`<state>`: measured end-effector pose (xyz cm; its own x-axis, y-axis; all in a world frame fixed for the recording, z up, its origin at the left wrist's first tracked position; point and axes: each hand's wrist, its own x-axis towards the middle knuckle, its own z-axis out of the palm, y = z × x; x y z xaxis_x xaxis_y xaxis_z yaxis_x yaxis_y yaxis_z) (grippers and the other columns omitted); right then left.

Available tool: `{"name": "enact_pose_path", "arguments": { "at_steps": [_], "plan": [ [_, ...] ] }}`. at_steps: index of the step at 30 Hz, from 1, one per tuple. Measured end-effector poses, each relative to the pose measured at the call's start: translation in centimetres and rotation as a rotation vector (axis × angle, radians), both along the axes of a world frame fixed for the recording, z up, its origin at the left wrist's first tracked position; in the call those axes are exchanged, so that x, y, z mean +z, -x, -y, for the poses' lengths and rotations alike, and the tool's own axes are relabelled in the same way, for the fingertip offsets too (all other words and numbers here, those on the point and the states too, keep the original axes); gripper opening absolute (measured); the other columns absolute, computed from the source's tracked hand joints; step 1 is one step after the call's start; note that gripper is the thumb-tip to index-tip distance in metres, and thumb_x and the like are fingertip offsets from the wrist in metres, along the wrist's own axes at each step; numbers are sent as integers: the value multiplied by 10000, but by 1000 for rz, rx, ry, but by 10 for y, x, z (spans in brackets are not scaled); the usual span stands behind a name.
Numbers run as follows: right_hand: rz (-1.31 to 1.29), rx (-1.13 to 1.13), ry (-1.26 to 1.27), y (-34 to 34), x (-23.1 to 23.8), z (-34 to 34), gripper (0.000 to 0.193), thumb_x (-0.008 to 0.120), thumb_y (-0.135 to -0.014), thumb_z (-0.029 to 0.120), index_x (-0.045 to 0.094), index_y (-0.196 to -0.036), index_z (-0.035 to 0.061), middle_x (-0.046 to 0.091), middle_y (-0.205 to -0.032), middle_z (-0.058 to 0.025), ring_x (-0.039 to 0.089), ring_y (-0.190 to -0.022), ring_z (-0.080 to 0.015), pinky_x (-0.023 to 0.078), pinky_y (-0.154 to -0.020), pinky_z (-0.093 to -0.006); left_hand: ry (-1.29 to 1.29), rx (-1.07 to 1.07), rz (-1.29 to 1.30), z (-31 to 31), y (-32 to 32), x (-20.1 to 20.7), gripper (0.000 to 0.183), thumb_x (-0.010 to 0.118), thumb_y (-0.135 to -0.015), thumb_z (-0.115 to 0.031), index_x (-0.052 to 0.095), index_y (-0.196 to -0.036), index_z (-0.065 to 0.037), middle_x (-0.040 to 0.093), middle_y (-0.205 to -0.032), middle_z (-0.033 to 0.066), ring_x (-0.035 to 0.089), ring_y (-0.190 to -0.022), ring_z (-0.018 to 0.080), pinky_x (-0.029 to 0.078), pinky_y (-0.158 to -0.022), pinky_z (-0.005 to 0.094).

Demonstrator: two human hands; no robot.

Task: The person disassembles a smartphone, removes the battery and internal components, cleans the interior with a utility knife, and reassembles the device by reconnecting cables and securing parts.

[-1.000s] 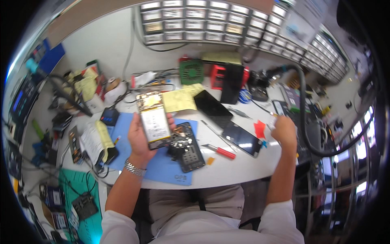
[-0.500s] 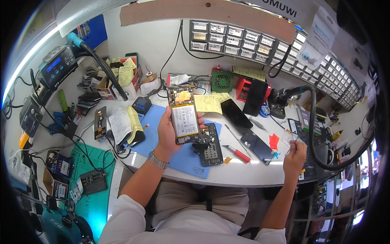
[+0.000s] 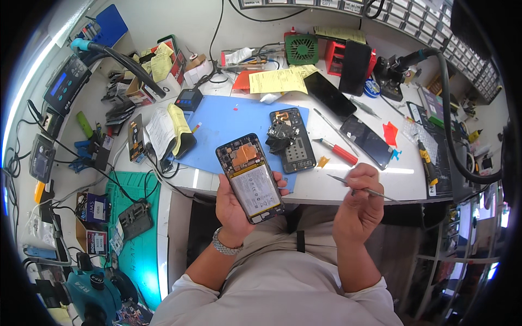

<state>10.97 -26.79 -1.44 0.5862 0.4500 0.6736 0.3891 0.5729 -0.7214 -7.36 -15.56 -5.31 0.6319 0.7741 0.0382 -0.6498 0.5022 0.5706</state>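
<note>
Right fingers (image 3: 363,171) tight around slim metal tool (image 3: 376,193)

Opened phone (image 3: 251,178) drawn back over table edge (image 3: 312,193) — right hand (image 3: 358,209) closer

Phone-repair workshop, judging by the bench (image 3: 402,183); opened phone (image 3: 253,187), battery and circuitry bared; second phone body (image 3: 300,156), also open, partly on a blue mat (image 3: 215,133); dark phone screen (image 3: 374,145) and red-handled blade (image 3: 343,156) just beside; control unit (image 3: 66,86) with lit blue display, far left; banks of small drawers (image 3: 426,31) along the wall.
</note>
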Motion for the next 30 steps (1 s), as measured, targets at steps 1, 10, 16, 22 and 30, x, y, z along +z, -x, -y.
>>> {"name": "enact_pose_path", "arguments": {
  "at_steps": [1, 10, 16, 22, 30],
  "plan": [
    [-123, 120, -29, 8, -5, -1, 81, 552, -1120, 45, 584, -1189, 18, 589, -1182, -158, 612, -1002, -189, 502, -851, -279, 20, 5, -9, 3, 4, -2, 846, 262, -1102, -697, 521, -1505, 0, 669, -1324, 295, 708, -1171, 443, 584, -1016, 595],
    [-10, 270, -17, 46, -22, -18, 347, 608, -1009, -154, 417, -1227, 39, 596, -1180, -208, 731, -1013, -251, 653, -841, -319, -138, -47, 26, 11, 22, -24, 904, 325, -1078, -734, 455, -1557, 21, 613, -1417, 286, 659, -1263, 421, 538, -1087, 576],
    [-119, 271, -32, 52, -35, -24, 336, 615, -1017, -137, 425, -1229, 42, 606, -1175, -203, 740, -969, -236, 635, -786, -292, -96, -76, 102, 15, 19, -28, 905, 326, -1078, -733, 438, -1569, 20, 599, -1439, 275, 636, -1300, 406, 515, -1113, 575],
    [48, 207, 29, 49, -38, -23, 318, 659, -990, -129, 491, -1194, 48, 621, -1182, -203, 754, -1024, -272, 647, -820, -339, -179, 67, -160, 20, 17, -28, 879, 318, -1089, -717, 409, -1590, -1, 606, -1433, 260, 638, -1303, 388, 519, -1111, 560],
    [-285, 329, 40, 48, -32, -20, 237, 601, -1054, -65, 432, -1179, 44, 623, -1114, -168, 731, -1079, -314, 640, -874, -421, -163, -28, -123, 22, 23, -33, 968, 333, -1036, -805, 429, -1580, -11, 623, -1412, 257, 654, -1282, 388, 531, -1095, 557]
  ]
}}
